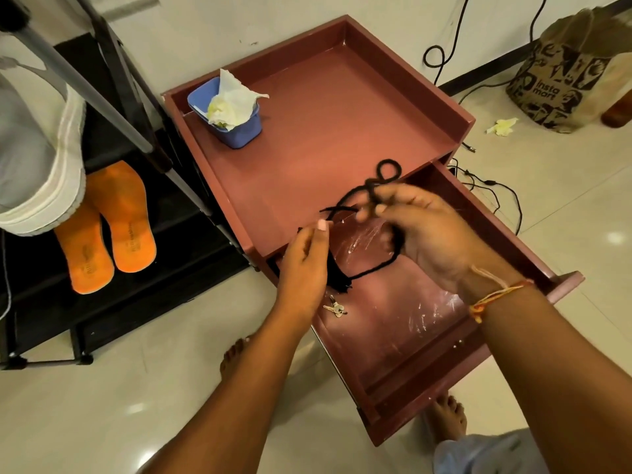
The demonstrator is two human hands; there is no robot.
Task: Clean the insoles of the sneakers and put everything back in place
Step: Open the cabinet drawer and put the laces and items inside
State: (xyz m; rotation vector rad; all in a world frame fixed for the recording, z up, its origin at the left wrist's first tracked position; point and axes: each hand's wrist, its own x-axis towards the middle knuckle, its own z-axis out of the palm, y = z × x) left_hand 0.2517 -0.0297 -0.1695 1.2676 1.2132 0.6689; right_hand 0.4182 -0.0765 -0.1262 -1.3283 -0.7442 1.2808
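Two orange insoles (106, 227) lie side by side on a black rack shelf at the left. Above them the white sole of a grey sneaker (44, 165) juts out from a higher shelf. Over the open drawer (403, 323) of a maroon cabinet, both hands hold a black shoelace (386, 172). My left hand (304, 265) pinches one part of the lace. My right hand (420, 230) pinches a loop of it, and the lace hangs down between the hands. A blue tub (239, 131) with a crumpled white tissue stands on the cabinet top.
Small keys (337, 307) lie in the drawer under the lace. Black cables (492, 189) trail over the tiled floor behind the cabinet. A printed paper bag (561, 80) stands at the back right, with a crumpled tissue (502, 126) on the floor near it. Bare feet stand below the drawer.
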